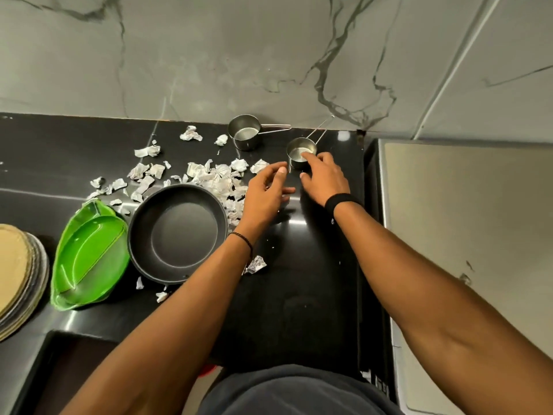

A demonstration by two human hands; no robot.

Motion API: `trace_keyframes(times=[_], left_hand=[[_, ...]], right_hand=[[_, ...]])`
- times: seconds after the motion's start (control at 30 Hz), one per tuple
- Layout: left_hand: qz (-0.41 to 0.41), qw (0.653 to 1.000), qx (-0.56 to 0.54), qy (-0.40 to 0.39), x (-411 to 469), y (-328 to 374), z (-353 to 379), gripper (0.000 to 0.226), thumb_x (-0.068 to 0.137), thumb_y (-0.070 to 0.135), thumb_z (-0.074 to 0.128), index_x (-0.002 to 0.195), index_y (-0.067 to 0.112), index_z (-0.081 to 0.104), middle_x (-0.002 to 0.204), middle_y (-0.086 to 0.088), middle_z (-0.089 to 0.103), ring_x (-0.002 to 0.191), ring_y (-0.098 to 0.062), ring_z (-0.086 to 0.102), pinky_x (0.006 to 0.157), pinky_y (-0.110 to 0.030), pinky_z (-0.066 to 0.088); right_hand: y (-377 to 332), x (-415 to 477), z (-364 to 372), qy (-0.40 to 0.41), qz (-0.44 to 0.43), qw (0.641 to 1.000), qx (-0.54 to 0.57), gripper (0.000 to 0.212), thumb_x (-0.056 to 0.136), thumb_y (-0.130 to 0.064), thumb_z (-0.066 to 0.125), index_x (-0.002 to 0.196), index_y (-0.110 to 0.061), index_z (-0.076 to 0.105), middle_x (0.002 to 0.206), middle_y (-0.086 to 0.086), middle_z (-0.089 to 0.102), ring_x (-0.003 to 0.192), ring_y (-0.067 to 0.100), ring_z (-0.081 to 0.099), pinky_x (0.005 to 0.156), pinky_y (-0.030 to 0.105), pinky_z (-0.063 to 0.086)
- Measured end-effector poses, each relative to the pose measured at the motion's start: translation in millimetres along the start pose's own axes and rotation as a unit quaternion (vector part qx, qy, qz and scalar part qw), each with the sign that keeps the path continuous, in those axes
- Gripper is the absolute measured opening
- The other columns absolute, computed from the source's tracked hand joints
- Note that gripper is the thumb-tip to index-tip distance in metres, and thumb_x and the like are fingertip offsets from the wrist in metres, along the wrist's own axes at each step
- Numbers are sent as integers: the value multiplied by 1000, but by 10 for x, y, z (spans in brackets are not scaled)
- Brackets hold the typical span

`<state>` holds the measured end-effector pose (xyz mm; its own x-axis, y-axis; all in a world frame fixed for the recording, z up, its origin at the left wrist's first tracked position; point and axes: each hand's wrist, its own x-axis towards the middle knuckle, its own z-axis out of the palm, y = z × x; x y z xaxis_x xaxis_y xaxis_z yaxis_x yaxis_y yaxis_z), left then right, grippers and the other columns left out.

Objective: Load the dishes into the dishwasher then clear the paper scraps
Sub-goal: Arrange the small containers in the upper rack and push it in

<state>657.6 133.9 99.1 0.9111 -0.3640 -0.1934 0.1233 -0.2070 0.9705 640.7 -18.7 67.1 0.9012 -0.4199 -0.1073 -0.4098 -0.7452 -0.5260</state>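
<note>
My hands at the small cup, on a black counter under a marble wall.

My right hand [324, 178] grips the cup [299, 152], a finger over the rim and the thumb on its near side. My left hand [266, 193] hovers just beside it, fingers loose and holding nothing. The counter [299, 280] is glossy black and runs to the grey-veined wall [209, 55] beyond my hands. A brushed metal top [463, 220] adjoins it outside my right arm. A second cup [244, 134] stands by the wall, beyond my left hand. Paper scraps [215, 178] lie strewn under and outside my left hand. Nearer me, outside my left arm, sit a dark pan [178, 233], green dishes [89, 253] and stacked plates [18, 274].
</note>
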Motion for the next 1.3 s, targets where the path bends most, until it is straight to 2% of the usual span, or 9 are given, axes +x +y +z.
trace_keyframes(times=[0.17, 0.3, 0.43, 0.63, 0.8, 0.9, 1.0, 1.13, 1.3], left_hand=[[-1, 1000, 12, -7, -31, -35, 12, 27, 106, 20, 54, 130, 11, 63, 116, -3, 68, 89, -24, 76, 82, -41, 63], [14, 1000, 26, -10, -80, -61, 14, 28, 106, 23, 54, 133, 16, 57, 118, 2, 63, 96, -26, 73, 81, -37, 63], [-40, 999, -10, -3, -135, -22, 101, 35, 108, 34, 49, 138, 17, 49, 119, 2, 60, 97, -21, 71, 78, -31, 62], [-96, 983, -83, -133, -428, 142, 412, 49, 107, 54, 36, 125, 14, 59, 114, -15, 73, 98, -28, 75, 84, -39, 63], [-45, 966, -85, -241, -854, 165, 709, 36, 106, 44, 50, 119, 13, 64, 114, -15, 72, 103, -28, 73, 82, -36, 63], [-1, 953, -55, -299, -1154, 87, 863, 27, 102, 34, 62, 120, 16, 67, 113, -14, 72, 105, -28, 72, 83, -35, 62], [50, 928, -10, -370, -1463, -31, 997, 34, 91, 34, 75, 122, 20, 68, 111, -8, 73, 104, -25, 71, 89, -38, 61], [104, 881, 46, -460, -1949, -170, 1220, 53, 83, 20, 84, 132, 20, 63, 123, 0, 68, 111, -13, 67, 86, -18, 55], [172, 805, 84, -562, -2552, -327, 1565, 65, 76, 27, 90, 135, 29, 61, 130, 3, 61, 112, -7, 65, 95, -25, 56]], right_hand=[[51, 30, 35, 38, -5, 999, -38, 24, 99, -24, 58, 121, -16, 61, 123, 11, 59, 115, 34, 56, 89, 42, 48], [90, -283, -10, 112, -26, 993, 5, 14, 98, -27, 61, 108, -18, 66, 106, 6, 65, 101, 28, 60, 77, 35, 43], [148, -733, 0, 175, -51, 978, 100, 12, 97, -22, 62, 106, -16, 68, 105, 3, 67, 98, 23, 61, 79, 30, 45], [236, -1411, -49, 244, -38, 956, 159, 13, 96, -17, 64, 108, -16, 68, 113, -1, 67, 106, 16, 61, 92, 29, 51], [378, -2119, -160, 289, 56, 941, 167, 17, 100, -21, 61, 116, -19, 65, 117, -5, 66, 106, 10, 62, 94, 32, 55], [468, -2623, -230, 349, 135, 913, 161, 23, 100, -14, 54, 121, -22, 59, 121, -8, 64, 102, 10, 63, 89, 35, 56], [529, -3127, -285, 431, 183, 870, 156, 27, 97, -6, 52, 119, -20, 57, 123, -7, 56, 95, 10, 61, 79, 37, 57], [595, -3804, -379, 478, 213, 844, 119, 29, 98, -9, 54, 126, -18, 57, 129, -2, 49, 89, 11, 61, 71, 30, 57], [758, -4544, -377, 451, 328, 819, 136, 34, 98, -36, 63, 130, -25, 59, 132, -3, 51, 97, 10, 59, 83, 29, 56]])
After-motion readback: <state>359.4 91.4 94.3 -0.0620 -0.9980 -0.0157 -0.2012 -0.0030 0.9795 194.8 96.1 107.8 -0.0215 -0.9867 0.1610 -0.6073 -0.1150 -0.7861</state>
